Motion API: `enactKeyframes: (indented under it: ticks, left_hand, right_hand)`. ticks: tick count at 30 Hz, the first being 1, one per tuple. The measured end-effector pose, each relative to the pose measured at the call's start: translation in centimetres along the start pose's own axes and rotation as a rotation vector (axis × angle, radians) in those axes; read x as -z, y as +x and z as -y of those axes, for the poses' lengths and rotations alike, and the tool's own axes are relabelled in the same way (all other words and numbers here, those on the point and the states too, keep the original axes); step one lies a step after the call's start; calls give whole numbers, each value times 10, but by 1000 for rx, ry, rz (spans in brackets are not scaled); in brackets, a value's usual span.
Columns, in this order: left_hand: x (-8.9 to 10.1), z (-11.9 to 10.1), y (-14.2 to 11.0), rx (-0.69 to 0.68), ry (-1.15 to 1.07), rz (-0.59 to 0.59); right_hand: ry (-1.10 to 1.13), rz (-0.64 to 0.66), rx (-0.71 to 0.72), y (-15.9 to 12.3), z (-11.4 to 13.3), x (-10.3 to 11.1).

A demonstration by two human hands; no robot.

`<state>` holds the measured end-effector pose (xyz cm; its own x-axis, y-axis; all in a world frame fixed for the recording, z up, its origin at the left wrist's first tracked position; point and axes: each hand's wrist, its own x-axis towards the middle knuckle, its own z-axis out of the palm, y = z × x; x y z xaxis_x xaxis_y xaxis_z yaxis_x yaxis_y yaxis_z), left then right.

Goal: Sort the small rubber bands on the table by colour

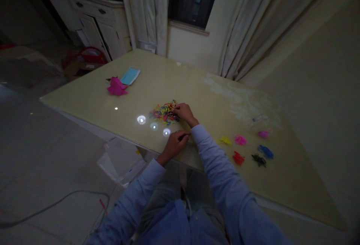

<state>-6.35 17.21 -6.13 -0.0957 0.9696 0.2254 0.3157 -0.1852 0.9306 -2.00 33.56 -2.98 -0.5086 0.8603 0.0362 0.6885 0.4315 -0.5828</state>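
A mixed heap of small, thin, coloured pieces, possibly paper clips, lies on the pale table. At the heap's right edge is my right hand, its thumb and fingers pinched together among the pieces. Whatever sits between those fingertips is too small to make out. My left hand rests nearer the front edge, below the right wrist, with its fingers closed together; anything in it is hidden. Sorted by colour on the right are a yellow pile, a pink pile, a red pile, a black pile and a blue pile.
Behind the sorted piles lies a clear plastic bag with a purple-pink bundle beside it. Toward the far left are a blue face mask and a crumpled magenta piece. Curtains and a cabinet stand beyond the table.
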Motion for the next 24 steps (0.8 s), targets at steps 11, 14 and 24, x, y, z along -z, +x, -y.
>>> enactKeyframes:
  ticks: [11,14,24]
  left_hand:
    - [0,2,0,-6,21,1]
    - [0,1,0,0,28,4]
    - [1,-1,-1,3,-9,9]
  right_hand:
    - [-212,21,-42,3,20,-3]
    - [-161,4,-19,3,18,-5]
    - [388,-91,-85,6,-7,-6]
